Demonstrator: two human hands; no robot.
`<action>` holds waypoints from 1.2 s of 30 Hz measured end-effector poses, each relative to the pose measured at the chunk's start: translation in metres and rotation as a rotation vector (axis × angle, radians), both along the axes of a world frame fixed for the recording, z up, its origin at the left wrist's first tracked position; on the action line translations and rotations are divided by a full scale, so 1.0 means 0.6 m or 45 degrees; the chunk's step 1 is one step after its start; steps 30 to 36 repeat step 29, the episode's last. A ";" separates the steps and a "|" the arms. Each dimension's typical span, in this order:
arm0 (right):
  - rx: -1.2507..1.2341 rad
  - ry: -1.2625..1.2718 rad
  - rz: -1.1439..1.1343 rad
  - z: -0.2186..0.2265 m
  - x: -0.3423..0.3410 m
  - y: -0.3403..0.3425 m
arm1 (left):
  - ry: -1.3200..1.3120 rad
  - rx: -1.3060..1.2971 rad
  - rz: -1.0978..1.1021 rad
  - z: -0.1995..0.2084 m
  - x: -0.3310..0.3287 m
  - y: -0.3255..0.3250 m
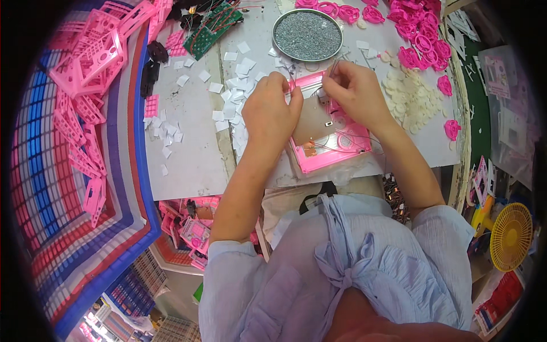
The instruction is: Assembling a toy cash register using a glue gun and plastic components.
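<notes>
A pink plastic casing (310, 164) lies on the table in front of me, with a brown board (313, 118) and thin wires inside it. My left hand (272, 108) is over its far left corner, thumb and fingers pinched on a thin wire (293, 74). At the far right corner my right hand (358, 94) pinches another thin wire between thumb and fingers. Both hands partly cover the casing's far end. Loose grey wires (364, 137) trail out past its right side.
Beyond the casing stands a round tin (307, 35) of small metal screws. White square pieces (232, 97) lie to the left, pale discs (413, 94) and pink rings (421, 43) to the right. Green circuit boards (213, 29) sit far left, beside a basket (122, 142) with pink frames.
</notes>
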State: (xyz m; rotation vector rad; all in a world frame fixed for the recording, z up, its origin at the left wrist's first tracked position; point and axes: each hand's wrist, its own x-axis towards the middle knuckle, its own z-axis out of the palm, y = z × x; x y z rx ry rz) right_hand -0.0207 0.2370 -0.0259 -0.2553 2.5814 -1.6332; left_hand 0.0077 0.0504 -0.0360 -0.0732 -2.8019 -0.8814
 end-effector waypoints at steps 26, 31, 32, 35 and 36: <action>0.789 0.828 0.700 0.025 -0.028 0.061 | 0.516 0.038 -0.633 0.020 -0.024 -0.002; 0.854 0.942 0.761 0.028 -0.042 0.061 | 0.394 0.096 -0.610 0.021 -0.019 -0.001; 0.854 0.942 0.761 0.028 -0.042 0.061 | 0.394 0.096 -0.610 0.021 -0.019 -0.001; 0.854 0.942 0.761 0.028 -0.042 0.061 | 0.394 0.096 -0.610 0.021 -0.019 -0.001; 0.854 0.942 0.761 0.028 -0.042 0.061 | 0.394 0.096 -0.610 0.021 -0.019 -0.001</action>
